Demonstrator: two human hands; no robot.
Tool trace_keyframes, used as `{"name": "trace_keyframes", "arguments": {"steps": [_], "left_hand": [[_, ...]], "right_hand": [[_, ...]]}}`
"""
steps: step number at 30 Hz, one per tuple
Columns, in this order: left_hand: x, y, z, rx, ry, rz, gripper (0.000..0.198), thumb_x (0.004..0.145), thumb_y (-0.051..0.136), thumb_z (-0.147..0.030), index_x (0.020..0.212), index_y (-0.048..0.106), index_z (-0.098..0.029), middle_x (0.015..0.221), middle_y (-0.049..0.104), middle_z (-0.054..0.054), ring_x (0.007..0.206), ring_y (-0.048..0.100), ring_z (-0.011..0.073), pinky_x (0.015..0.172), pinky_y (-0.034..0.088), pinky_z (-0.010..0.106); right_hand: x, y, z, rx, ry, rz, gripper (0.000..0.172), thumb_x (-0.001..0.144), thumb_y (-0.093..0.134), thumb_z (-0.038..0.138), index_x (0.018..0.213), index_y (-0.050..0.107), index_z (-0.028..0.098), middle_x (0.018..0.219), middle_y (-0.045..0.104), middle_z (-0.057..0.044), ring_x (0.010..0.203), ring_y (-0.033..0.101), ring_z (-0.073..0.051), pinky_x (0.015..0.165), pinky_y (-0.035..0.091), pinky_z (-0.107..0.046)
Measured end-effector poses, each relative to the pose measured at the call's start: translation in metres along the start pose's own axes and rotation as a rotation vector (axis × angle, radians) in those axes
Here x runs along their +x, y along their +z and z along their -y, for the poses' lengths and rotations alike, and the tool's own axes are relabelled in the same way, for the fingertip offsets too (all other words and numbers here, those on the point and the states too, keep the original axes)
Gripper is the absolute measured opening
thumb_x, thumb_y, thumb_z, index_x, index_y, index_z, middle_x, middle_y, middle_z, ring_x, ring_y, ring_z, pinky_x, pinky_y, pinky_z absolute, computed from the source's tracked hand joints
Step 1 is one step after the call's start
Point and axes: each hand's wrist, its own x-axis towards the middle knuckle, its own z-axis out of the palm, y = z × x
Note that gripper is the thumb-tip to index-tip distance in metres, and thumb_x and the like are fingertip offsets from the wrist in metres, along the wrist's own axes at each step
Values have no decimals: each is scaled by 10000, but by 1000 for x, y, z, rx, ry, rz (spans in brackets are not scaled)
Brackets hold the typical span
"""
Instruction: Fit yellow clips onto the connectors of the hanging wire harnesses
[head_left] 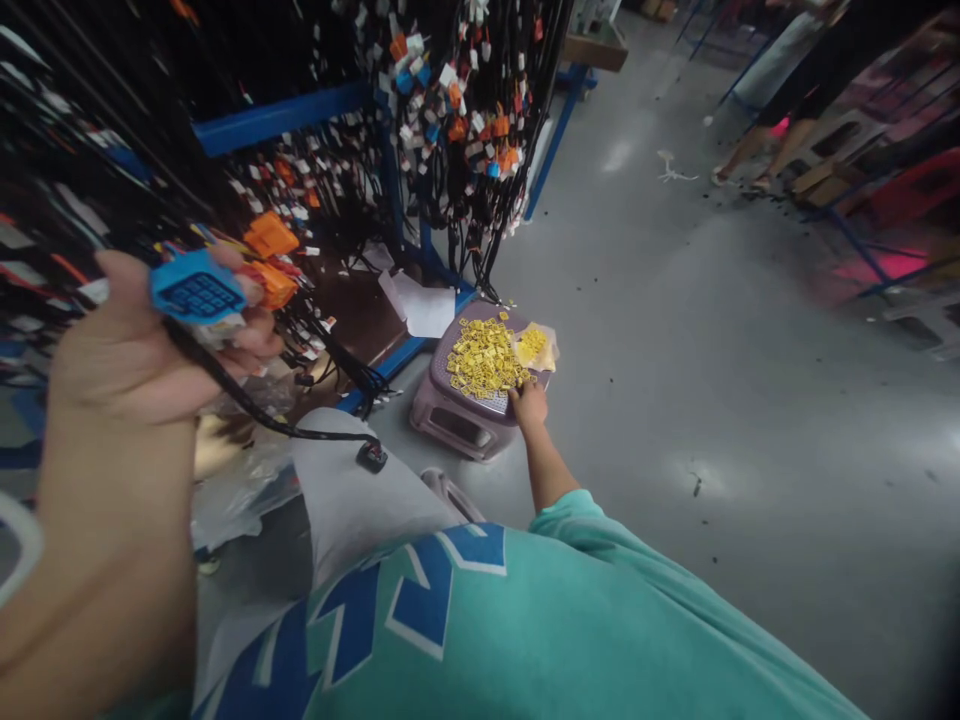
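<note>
i see loose pile of small yellow plastic pieces (484, 355) on mauve plastic stool (429, 395), just ahead-left of my right grip (531, 403), nearer one; whether it pinches any, can't tell. left grip (142, 345), well apart, clasps chunky blue plastic connector (196, 290).

The light is even but rather dim. Pale glare shines on the floor (660, 330) at upper right and lower right. The blue plug (196, 287) is fairly clear, while the cables (154, 110) at upper left look dark, blurred and stretched towards the edge.
</note>
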Motion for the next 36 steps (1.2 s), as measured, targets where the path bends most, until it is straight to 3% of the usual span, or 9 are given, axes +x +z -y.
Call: {"name": "trace_keyframes", "arguments": {"steps": [5,8,12,19,24,30,36], "left_hand": [[-2,-3,-1,-11,-25,-5,742,919,7,-537,790,650,-190,521,590,14,476,385,105,476,269,267],[-3,-3,-1,-17,-15,11,731,925,14,-527,840,653,-183,524,590,15,486,383,105,489,264,271],[-3,-4,-2,6,-26,-2,777,921,-36,-523,712,625,-170,513,579,20,484,392,97,497,252,271],[-5,-8,-2,17,-15,36,759,942,-30,-442,679,621,-155,534,608,16,467,418,87,487,304,260],[-4,-15,2,-19,19,126,696,941,71,-474,679,634,-161,551,625,28,446,426,92,449,308,257],[-6,-25,8,-90,-8,280,481,937,323,-439,762,680,-168,626,673,10,495,497,99,518,403,260],[-10,-25,9,-86,-18,280,343,903,458,-384,765,675,-156,650,685,26,517,628,153,480,491,260]], "right_hand": [[-3,2,-4,9,7,-22,330,910,364,275,1099,616,177,1177,549,-109,1072,502,-217,892,405,-324],[-7,0,-4,44,8,-28,320,881,406,245,1124,598,161,1166,558,-110,1074,497,-208,910,389,-306],[-10,-4,4,134,17,-41,399,826,502,261,1217,529,187,1167,561,-103,1071,495,-211,924,379,-322],[-17,-24,26,484,59,-74,279,813,446,311,940,611,126,968,612,-115,937,544,-199,826,444,-320],[-41,-57,71,874,-84,19,342,753,503,472,875,584,162,754,588,-21,671,562,-118,635,495,-255],[-117,-106,154,1251,-484,250,301,677,665,428,889,645,215,662,580,23,570,543,-106,526,501,-252],[-176,-138,210,1278,-794,328,178,734,666,323,900,689,263,680,622,38,551,555,-93,525,517,-258]]}}
